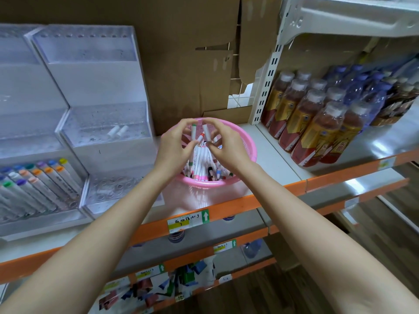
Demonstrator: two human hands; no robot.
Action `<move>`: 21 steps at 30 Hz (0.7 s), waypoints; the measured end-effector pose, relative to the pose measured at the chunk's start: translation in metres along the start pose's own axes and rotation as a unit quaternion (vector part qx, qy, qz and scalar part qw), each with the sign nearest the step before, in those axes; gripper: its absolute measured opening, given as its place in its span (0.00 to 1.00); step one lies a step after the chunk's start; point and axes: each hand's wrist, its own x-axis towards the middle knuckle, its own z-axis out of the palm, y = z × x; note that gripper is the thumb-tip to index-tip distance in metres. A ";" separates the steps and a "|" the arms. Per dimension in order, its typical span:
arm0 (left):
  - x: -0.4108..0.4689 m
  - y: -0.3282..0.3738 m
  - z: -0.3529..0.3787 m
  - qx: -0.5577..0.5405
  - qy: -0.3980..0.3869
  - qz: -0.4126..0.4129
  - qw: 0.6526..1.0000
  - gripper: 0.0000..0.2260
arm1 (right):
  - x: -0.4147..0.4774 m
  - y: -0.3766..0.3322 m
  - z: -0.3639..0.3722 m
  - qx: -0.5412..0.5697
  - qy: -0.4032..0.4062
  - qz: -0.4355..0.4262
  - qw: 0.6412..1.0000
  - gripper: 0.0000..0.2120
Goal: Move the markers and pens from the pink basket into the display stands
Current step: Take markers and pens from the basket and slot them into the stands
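Observation:
A pink basket [246,143] sits on the white shelf, holding several white markers [200,163] with coloured caps. Both hands hover over it. My left hand [175,147] pinches a white marker with a green tip [194,132], held upright. My right hand [226,143] grips another white marker [206,132] beside it. Left of the basket stand two clear tiered display stands. The nearer stand [104,123] holds two white markers [118,131] on its middle tier. The far-left stand [27,143] holds several markers with coloured caps [40,177] in its lowest tier.
Bottled drinks [317,118] crowd the shelf to the right, behind a white upright. Brown cardboard backs the shelf. An orange shelf edge [226,209] with price labels runs in front. Lower shelves hold small packaged items.

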 end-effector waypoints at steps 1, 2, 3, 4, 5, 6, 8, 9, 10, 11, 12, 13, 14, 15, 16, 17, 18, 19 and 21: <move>-0.002 0.001 -0.003 -0.002 0.009 0.004 1.000 0.20 | -0.001 -0.003 -0.001 0.002 0.008 -0.008 1.000 0.27; -0.003 0.003 -0.006 -0.003 0.019 0.007 1.000 0.20 | -0.002 -0.007 -0.001 0.005 0.017 -0.014 1.000 0.27; -0.005 0.005 -0.010 -0.003 0.029 0.010 1.000 0.20 | -0.003 -0.010 -0.001 0.009 0.028 -0.018 0.999 0.27; -0.006 0.008 -0.015 -0.004 0.039 0.013 0.999 0.20 | -0.004 -0.015 -0.001 0.014 0.040 -0.022 0.999 0.27; -0.008 0.010 -0.019 -0.007 0.050 0.018 0.999 0.20 | -0.005 -0.020 -0.001 0.020 0.052 -0.028 0.998 0.27; -0.009 0.013 -0.024 -0.013 0.061 0.024 0.998 0.19 | -0.006 -0.026 -0.002 0.027 0.062 -0.036 0.997 0.26; -0.013 0.017 -0.035 -0.026 0.079 0.035 0.996 0.19 | -0.008 -0.038 -0.002 0.043 0.074 -0.049 0.995 0.26; -0.015 0.018 -0.041 -0.030 0.087 0.039 0.995 0.19 | -0.009 -0.045 0.000 0.051 0.078 -0.053 0.994 0.25; -0.018 0.018 -0.047 -0.032 0.092 0.042 0.994 0.19 | -0.009 -0.052 0.002 0.057 0.082 -0.059 0.993 0.25; -0.021 0.018 -0.053 -0.032 0.094 0.043 0.994 0.19 | -0.009 -0.059 0.006 0.059 0.084 -0.065 0.993 0.25; -0.024 0.017 -0.059 -0.030 0.096 0.041 0.994 0.19 | -0.009 -0.065 0.011 0.058 0.085 -0.070 0.992 0.25; -0.028 0.016 -0.066 -0.029 0.098 0.038 0.994 0.19 | -0.009 -0.072 0.016 0.057 0.084 -0.074 0.992 0.24; -0.032 0.013 -0.074 -0.028 0.101 0.032 0.994 0.19 | -0.009 -0.079 0.022 0.057 0.081 -0.077 0.992 0.24; -0.036 0.010 -0.083 -0.027 0.106 0.027 0.994 0.19 | -0.010 -0.086 0.029 0.059 0.076 -0.079 0.992 0.24; -0.040 0.006 -0.092 -0.027 0.110 0.021 0.993 0.19 | -0.010 -0.092 0.035 0.063 0.073 -0.080 0.992 0.24; -0.043 0.002 -0.101 -0.025 0.112 0.016 0.993 0.19 | -0.011 -0.100 0.041 0.067 0.070 -0.082 0.992 0.24; -0.047 -0.002 -0.110 -0.022 0.113 0.011 0.993 0.18 | -0.012 -0.107 0.046 0.071 0.067 -0.085 0.992 0.23; -0.050 -0.006 -0.119 -0.018 0.114 0.009 0.993 0.18 | -0.013 -0.115 0.053 0.073 0.064 -0.089 0.991 0.23; -0.057 -0.014 -0.138 -0.012 0.120 0.004 0.993 0.18 | -0.015 -0.130 0.066 0.073 0.056 -0.094 0.991 0.23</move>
